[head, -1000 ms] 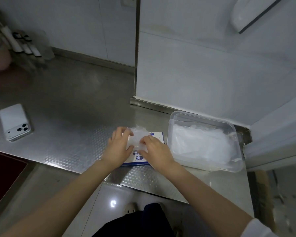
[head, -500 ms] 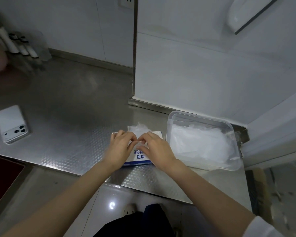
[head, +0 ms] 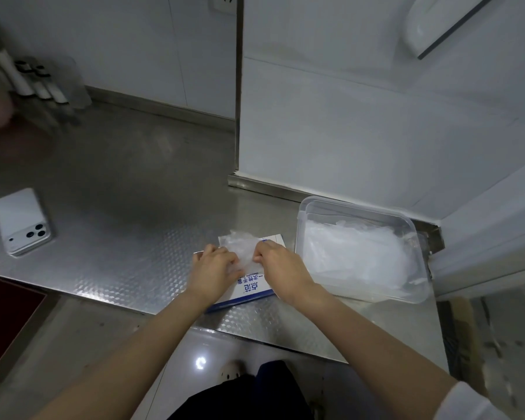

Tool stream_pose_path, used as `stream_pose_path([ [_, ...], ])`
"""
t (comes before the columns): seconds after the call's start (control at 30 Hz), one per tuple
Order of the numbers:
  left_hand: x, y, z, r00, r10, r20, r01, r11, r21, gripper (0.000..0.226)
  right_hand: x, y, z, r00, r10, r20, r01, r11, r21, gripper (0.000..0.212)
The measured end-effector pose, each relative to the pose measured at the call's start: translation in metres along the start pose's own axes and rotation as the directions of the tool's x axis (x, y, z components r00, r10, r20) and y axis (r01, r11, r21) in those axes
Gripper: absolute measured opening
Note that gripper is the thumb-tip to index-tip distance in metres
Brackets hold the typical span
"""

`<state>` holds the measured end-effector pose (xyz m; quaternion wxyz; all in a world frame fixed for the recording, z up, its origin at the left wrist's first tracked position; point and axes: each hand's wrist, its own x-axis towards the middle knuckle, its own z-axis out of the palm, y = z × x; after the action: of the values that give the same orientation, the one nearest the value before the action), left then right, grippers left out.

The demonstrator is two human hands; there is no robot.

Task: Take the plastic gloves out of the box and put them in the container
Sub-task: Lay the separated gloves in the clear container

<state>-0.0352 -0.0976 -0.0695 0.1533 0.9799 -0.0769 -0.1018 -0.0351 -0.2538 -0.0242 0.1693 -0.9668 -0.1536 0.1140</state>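
**Both hands pinching gloves over the box**

Your left hand (head: pixel 214 269) and right hand (head: pixel 281 268) meet with fingers curled, pinching a wad of crumpled clear plastic gloves (head: pixel 240 247). The wad stands up from the flat white-and-blue cardboard box (head: pixel 252 287) at the near edge of the embossed steel worktop (head: pixel 119 213). Just right of the box, the clear rectangular plastic container (head: pixel 358 206) already holds a heap of gloves. The job looks well along, but this wad is not yet across. A white phone (head: pixel 22 221) lies near the worktop's left edge. White walls rise behind.
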Motion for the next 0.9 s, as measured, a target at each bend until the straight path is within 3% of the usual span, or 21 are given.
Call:
stream_pose_path([
  [0.27, 0.004, 0.002, -0.004, 0.998, -0.047, 0.050, 0.047, 0.999, 0.010, 0.044, 0.003, 0.005, -0.015, 0.986, 0.122, -0.117, -0.120, 0.992, 0.028, 0.017],
  [0.37, 0.002, 0.000, -0.001, 0.998, -0.027, 0.065, 0.022, 0.997, 0.070, 0.037, 0.002, 0.004, -0.017, 0.991, 0.022, -0.136, -0.021, 1.000, 0.010, 0.019],
  [0.47, 0.003, -0.002, -0.003, 0.994, -0.002, 0.109, 0.000, 1.000, 0.021, 0.036, -0.002, -0.003, -0.014, 0.985, -0.121, -0.126, 0.120, 0.993, -0.018, 0.030],
  [0.63, 0.005, -0.010, -0.009, 0.968, 0.073, 0.240, -0.021, 0.977, -0.213, 0.044, 0.007, -0.008, -0.005, 0.999, -0.033, -0.002, 0.032, 0.988, -0.153, 0.028],
  [0.77, 0.006, -0.012, -0.008, 0.991, 0.064, 0.118, 0.001, 0.877, -0.481, 0.013, 0.006, -0.005, -0.004, 0.999, -0.032, 0.029, 0.037, 0.985, -0.168, 0.019],
  [0.9, 0.001, -0.004, -0.010, 0.994, 0.089, 0.065, -0.032, 0.798, -0.602, 0.020, 0.001, -0.004, -0.007, 0.999, -0.014, 0.032, 0.017, 0.995, -0.095, 0.025],
])
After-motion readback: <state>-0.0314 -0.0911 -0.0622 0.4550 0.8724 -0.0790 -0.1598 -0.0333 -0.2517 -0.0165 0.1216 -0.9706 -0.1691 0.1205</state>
